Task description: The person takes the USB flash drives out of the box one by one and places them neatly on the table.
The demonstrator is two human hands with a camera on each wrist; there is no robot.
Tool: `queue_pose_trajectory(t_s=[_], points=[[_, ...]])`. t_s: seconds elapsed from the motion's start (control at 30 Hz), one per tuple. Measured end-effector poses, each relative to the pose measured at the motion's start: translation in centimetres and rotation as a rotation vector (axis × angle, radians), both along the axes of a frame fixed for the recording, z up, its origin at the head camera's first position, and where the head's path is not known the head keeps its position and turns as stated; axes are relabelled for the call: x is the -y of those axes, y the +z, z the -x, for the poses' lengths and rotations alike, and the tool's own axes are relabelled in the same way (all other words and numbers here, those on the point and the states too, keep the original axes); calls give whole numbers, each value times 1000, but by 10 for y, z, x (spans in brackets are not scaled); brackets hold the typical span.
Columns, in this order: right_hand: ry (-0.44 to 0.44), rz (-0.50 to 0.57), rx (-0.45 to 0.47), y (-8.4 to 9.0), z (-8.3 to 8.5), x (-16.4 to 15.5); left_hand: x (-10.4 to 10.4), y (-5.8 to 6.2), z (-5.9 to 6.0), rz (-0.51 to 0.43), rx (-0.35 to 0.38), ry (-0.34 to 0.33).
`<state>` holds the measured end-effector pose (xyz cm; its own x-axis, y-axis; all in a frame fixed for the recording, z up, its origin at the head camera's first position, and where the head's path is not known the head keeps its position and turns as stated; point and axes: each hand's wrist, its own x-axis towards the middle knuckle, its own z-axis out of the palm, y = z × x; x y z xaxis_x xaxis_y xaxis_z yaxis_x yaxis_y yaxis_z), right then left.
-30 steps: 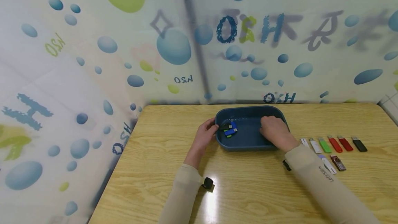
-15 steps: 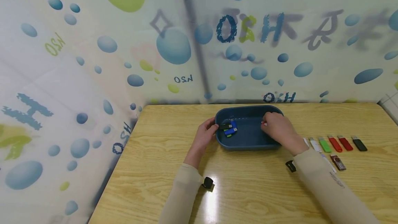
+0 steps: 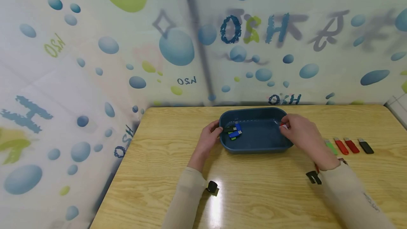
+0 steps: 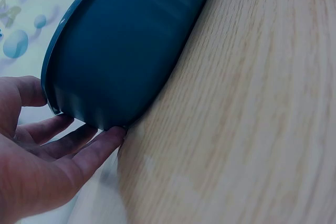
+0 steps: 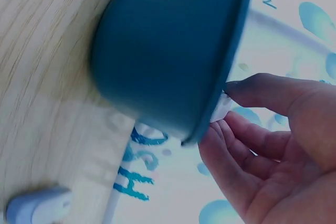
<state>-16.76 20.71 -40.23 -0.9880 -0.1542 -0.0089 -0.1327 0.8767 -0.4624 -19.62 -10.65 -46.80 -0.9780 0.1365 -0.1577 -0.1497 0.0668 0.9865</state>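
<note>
Small red-and-white USB stick [image 3: 284,125] was pinched between thumb and fingers of the right hand [image 3: 303,138], held over the right end of the blue tub [image 3: 254,147]; in the right wrist view only a pale bit of it [image 5: 220,109] showed at the tub's rim [image 5: 231,72], against the fingertips. Tub sat toward the far edge of the worktop [image 3: 254,193], about midway along it. Inside, at its left end, lay a small cluster of sticks [image 3: 233,130], black, blue and green, touching one another. Left hand [image 3: 208,140] rested against the tub's left wall, fingers relaxed and near straight, tips on the outer wall [image 4: 105,77] and the worktop, thumb by the rim. Right of the tub, toward the right edge, a row of sticks lay side by side: green [image 3: 331,147], two red [image 3: 341,146] [image 3: 352,145], black [image 3: 365,146]. A pale stick [image 5: 37,207] lay blurred in the right wrist view.
</note>
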Motion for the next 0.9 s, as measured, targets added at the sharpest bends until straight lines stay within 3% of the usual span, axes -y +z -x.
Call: queue_pose_trajectory(t_s=[0.17,0.43,0.9], points=[[-32,16,-46,5,-10,-13,0,-1,1,10,-6,5],[-62,58,-18,13,-25,-37,0,-3,2,0,-3,-5],[-100,12,-33,6,-45,-79,0,-2,2,5,-3,4]])
